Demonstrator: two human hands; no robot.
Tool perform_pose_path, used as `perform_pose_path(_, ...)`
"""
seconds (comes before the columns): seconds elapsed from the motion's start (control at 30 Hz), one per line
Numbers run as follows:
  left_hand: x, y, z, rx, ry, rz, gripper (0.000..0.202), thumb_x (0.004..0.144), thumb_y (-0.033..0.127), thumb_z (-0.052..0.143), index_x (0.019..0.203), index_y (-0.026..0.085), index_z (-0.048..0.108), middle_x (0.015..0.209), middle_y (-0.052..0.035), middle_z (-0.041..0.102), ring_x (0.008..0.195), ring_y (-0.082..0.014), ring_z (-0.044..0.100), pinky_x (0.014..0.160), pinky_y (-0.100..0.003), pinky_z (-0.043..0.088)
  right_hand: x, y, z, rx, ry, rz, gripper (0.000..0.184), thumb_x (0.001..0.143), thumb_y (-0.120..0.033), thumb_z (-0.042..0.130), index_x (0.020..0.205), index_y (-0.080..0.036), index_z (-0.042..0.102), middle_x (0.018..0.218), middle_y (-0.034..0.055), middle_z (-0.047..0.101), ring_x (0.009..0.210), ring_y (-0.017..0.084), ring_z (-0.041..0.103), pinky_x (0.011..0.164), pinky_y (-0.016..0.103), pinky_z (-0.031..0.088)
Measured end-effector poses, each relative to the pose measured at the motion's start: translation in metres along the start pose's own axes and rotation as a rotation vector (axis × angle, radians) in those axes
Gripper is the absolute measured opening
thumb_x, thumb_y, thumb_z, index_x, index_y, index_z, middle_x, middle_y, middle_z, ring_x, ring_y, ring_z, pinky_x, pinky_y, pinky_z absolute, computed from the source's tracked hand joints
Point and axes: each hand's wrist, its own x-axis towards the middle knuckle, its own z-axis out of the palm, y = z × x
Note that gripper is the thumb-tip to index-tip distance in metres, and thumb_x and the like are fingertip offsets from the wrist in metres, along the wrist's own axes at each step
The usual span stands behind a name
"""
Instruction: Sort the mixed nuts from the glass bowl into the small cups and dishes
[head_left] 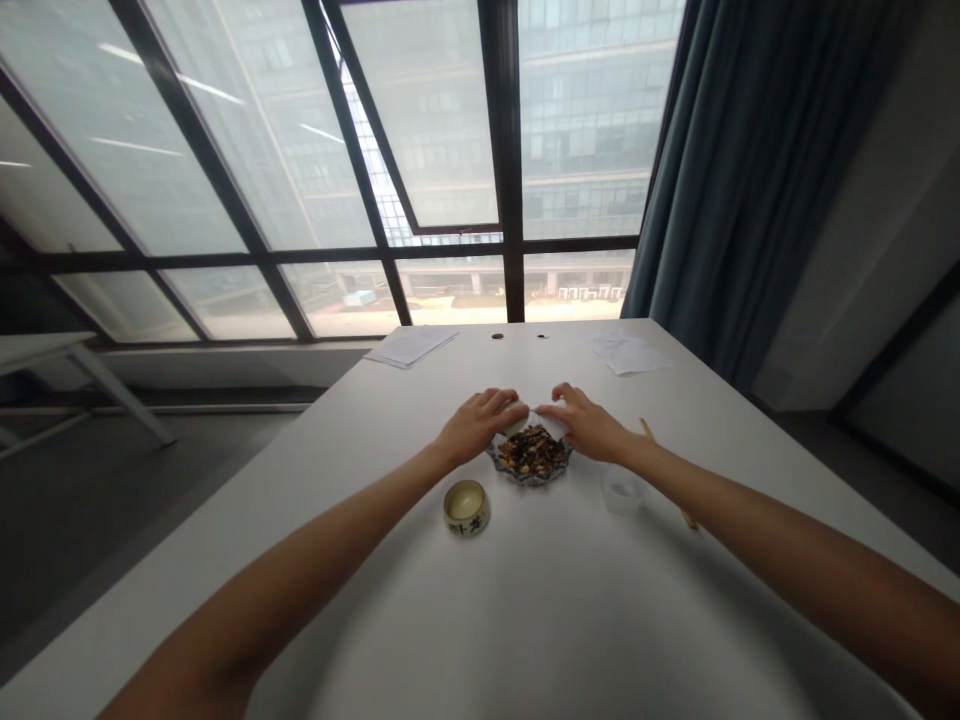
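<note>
With the glass bowl (pixel 531 480) already filled, a pale cup (pixel 516 424) is held by the left hand (pixel 478 424), a white object (pixel 553 427) by the right hand (pixel 589 424); what remains is unclear.

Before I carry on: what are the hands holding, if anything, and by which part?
The left hand holds a pale rounded thing, seemingly by its top; the right hand holds a white thing, its exact grip too small to tell.

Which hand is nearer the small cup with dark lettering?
Left. The left hand is beyond the small cup, at the left side of the bowl; the right hand is farther off, at the bowl's right side.
</note>
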Motion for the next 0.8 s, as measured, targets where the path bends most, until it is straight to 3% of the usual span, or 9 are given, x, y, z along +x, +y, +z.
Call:
perform_pose_path(0.1, 0.003, -0.003, -0.003, 0.001, -0.032, 0.065, 0.051, 0.097, 0.012, 0.053, 0.144, 0.032, 0.055, 0.144, -0.0089, 0.058, 0.129, -0.0255, 0.053, 0.105, -0.042, 0.048, 0.008, -0.006, -0.003, -0.140, -0.059, -0.010, 0.069, 0.079, 0.005, 0.062, 0.140, -0.027, 0.062, 0.135, 0.0119, 0.051, 0.118, 0.028, 0.050, 0.093, 0.039, 0.053)
perform_pose_path(0.23, 0.004, -0.007, -0.006, -0.009, -0.048, 0.093, 0.056, 0.096, 0.007, 0.052, 0.145, 0.034, 0.056, 0.145, -0.0082, 0.058, 0.131, -0.0254, 0.052, 0.107, -0.042, 0.048, 0.016, -0.010, -0.005, -0.348, -0.082, -0.129, 0.054, 0.088, 0.005, 0.055, 0.135, -0.021, 0.063, 0.133, 0.0151, 0.056, 0.120, 0.032, 0.048, 0.093, 0.042, 0.051)
perform_pose_path(0.43, 0.000, -0.013, -0.006, -0.050, -0.001, -0.009, 0.056, 0.093, 0.007, 0.054, 0.142, 0.033, 0.057, 0.143, -0.0105, 0.057, 0.131, -0.0258, 0.055, 0.106, -0.044, 0.050, 0.018, -0.017, -0.004, -0.359, -0.079, -0.147, 0.047, 0.090, 0.003, 0.057, 0.131, -0.019, 0.064, 0.135, 0.0170, 0.055, 0.124, 0.033, 0.048, 0.097, 0.045, 0.049)
perform_pose_path(0.53, -0.001, -0.015, -0.008, -0.092, 0.032, -0.091, 0.057, 0.091, 0.006, 0.054, 0.141, 0.032, 0.057, 0.142, -0.0106, 0.056, 0.126, -0.0258, 0.058, 0.105, -0.045, 0.052, 0.018, -0.017, -0.005, -0.249, -0.030, -0.093, 0.055, 0.083, 0.006, 0.058, 0.131, -0.020, 0.063, 0.137, 0.0158, 0.054, 0.126, 0.032, 0.048, 0.100, 0.045, 0.049)
perform_pose_path(0.63, -0.003, -0.013, -0.008, -0.158, 0.058, -0.160, 0.060, 0.087, 0.007, 0.057, 0.141, 0.031, 0.055, 0.142, -0.0099, 0.055, 0.121, -0.0253, 0.062, 0.101, -0.043, 0.055, 0.017, -0.009, -0.004, 0.022, 0.043, -0.004, 0.066, 0.076, 0.006, 0.060, 0.137, -0.020, 0.059, 0.137, 0.0146, 0.054, 0.124, 0.029, 0.053, 0.102, 0.044, 0.050)
perform_pose_path(0.8, -0.008, -0.010, -0.005, -0.308, 0.117, -0.241, 0.067, 0.082, 0.012, 0.064, 0.145, 0.027, 0.048, 0.144, -0.0108, 0.051, 0.122, -0.0222, 0.064, 0.101, -0.035, 0.057, 0.007, 0.016, 0.000, 0.482, 0.181, 0.005, 0.063, 0.075, -0.007, 0.068, 0.134, -0.022, 0.054, 0.134, 0.0124, 0.059, 0.126, 0.030, 0.057, 0.108, 0.050, 0.046)
